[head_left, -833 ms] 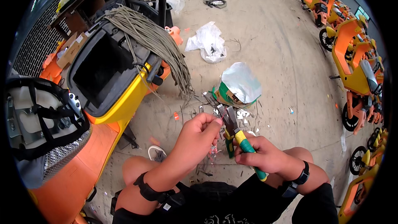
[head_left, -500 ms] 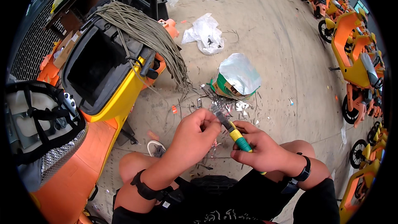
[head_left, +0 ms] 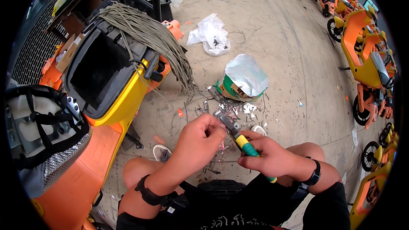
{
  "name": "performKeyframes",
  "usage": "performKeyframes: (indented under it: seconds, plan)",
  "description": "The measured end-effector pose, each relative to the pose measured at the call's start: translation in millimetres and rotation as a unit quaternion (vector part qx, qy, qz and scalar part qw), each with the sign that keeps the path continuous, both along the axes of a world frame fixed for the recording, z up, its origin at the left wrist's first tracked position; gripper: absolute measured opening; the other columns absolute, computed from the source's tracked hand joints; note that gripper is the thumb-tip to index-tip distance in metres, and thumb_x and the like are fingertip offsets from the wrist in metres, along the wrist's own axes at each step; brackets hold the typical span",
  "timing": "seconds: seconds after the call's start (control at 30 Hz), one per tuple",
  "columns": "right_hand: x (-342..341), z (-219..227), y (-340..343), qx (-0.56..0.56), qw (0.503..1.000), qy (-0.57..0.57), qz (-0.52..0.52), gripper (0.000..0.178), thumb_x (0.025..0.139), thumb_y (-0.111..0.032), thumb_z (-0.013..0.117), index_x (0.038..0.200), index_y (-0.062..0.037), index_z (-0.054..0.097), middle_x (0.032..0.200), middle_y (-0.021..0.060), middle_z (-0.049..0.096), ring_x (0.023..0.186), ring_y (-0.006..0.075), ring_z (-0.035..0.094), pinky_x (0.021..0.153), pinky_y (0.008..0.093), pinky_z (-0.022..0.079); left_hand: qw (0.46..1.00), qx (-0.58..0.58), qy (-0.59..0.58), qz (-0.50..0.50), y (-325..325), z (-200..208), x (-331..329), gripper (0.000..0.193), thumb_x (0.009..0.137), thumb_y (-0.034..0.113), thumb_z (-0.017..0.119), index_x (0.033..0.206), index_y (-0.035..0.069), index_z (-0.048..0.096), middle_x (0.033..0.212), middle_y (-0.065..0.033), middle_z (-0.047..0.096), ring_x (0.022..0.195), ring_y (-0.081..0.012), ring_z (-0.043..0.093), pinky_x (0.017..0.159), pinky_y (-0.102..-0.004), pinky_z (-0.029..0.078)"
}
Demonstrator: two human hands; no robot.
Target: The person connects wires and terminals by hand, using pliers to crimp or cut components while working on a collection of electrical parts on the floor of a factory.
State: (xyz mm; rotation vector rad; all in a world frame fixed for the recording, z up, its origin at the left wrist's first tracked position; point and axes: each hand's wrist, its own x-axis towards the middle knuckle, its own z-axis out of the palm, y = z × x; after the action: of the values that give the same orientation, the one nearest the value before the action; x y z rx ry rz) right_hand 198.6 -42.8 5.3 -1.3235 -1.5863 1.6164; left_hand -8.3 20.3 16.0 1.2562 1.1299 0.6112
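My right hand (head_left: 266,156) grips pliers (head_left: 235,134) with yellow and green handles; their metal jaws point up-left toward my left hand. My left hand (head_left: 200,139) is closed, its fingertips pinching something small and thin right at the jaws; I cannot make out what it is. Both hands hover above my knees over a concrete floor strewn with short cable offcuts (head_left: 221,106). A thick bundle of grey cables (head_left: 149,34) hangs over the open black box (head_left: 102,70) of a yellow and orange vehicle to my left.
A green bag with silver lining (head_left: 243,79) lies open on the floor ahead. A crumpled clear plastic bag (head_left: 211,34) lies further off. Orange and yellow scooters (head_left: 362,55) line the right side. A black helmet (head_left: 38,123) rests at the left.
My hands drew slightly closer together and the pliers tilted a little; the view shifted a bit downward. Otherwise the grip is the same.
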Motion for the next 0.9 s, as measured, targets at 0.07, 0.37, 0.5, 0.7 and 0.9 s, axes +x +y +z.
performKeyframes:
  seconds: [0.07, 0.37, 0.5, 0.7, 0.9]
  plan:
    - [-0.6, 1.4, 1.5, -0.045, 0.999, 0.013, -0.013, 0.021, 0.085, -0.016, 0.070, 0.086, 0.0038, 0.063, 0.121, 0.0172, 0.055, 0.109, 0.0264, 0.056, 0.092, 0.0330, 0.044, 1.000, -0.008, -0.004, 0.000, -1.4, 1.1, 0.7, 0.011, 0.095, 0.012, 0.060, 0.093, 0.002, 0.061, 0.074, 0.0039, 0.058, 0.062, -0.0012, 0.046, 0.051, -0.0206, 0.037]
    - [-1.6, -3.6, 2.6, 0.009, 1.000, 0.005, -0.023, 0.020, 0.085, -0.015, 0.069, 0.084, 0.0036, 0.062, 0.114, 0.0155, 0.056, 0.105, 0.0258, 0.056, 0.090, 0.0338, 0.045, 0.999, -0.016, -0.032, 0.011, -1.9, -3.2, 1.0, 0.010, 0.095, 0.012, 0.060, 0.094, 0.002, 0.061, 0.076, 0.0042, 0.058, 0.065, -0.0010, 0.046, 0.053, -0.0203, 0.035]
    - [-2.9, -7.5, 0.6, 0.093, 0.994, -0.044, -0.036, 0.021, 0.084, -0.016, 0.070, 0.083, 0.0031, 0.063, 0.115, 0.0196, 0.056, 0.109, 0.0305, 0.057, 0.091, 0.0363, 0.047, 1.000, -0.004, -0.024, 0.012, -1.5, -4.6, 0.3, 0.010, 0.095, 0.012, 0.059, 0.093, 0.002, 0.060, 0.075, 0.0041, 0.057, 0.063, -0.0011, 0.045, 0.052, -0.0205, 0.035]
    - [-4.0, -5.0, -0.1, 0.137, 0.984, -0.104, -0.040, 0.019, 0.083, -0.016, 0.070, 0.084, 0.0022, 0.065, 0.113, 0.0214, 0.057, 0.103, 0.0351, 0.060, 0.086, 0.0381, 0.050, 1.000, -0.018, -0.002, 0.005, -0.8, -2.7, -2.5, 0.015, 0.095, 0.015, 0.060, 0.095, 0.000, 0.059, 0.074, 0.0005, 0.058, 0.065, -0.0051, 0.050, 0.055, -0.0240, 0.041]
    - [-4.8, -1.1, 0.0, 0.139, 0.983, -0.118, -0.023, 0.020, 0.083, -0.018, 0.069, 0.085, 0.0020, 0.066, 0.110, 0.0210, 0.059, 0.098, 0.0354, 0.062, 0.083, 0.0384, 0.051, 1.000, -0.012, 0.004, -0.006, -1.2, -3.4, -3.2, 0.017, 0.097, 0.017, 0.058, 0.096, 0.000, 0.058, 0.075, 0.0008, 0.057, 0.065, -0.0049, 0.049, 0.056, -0.0238, 0.041]
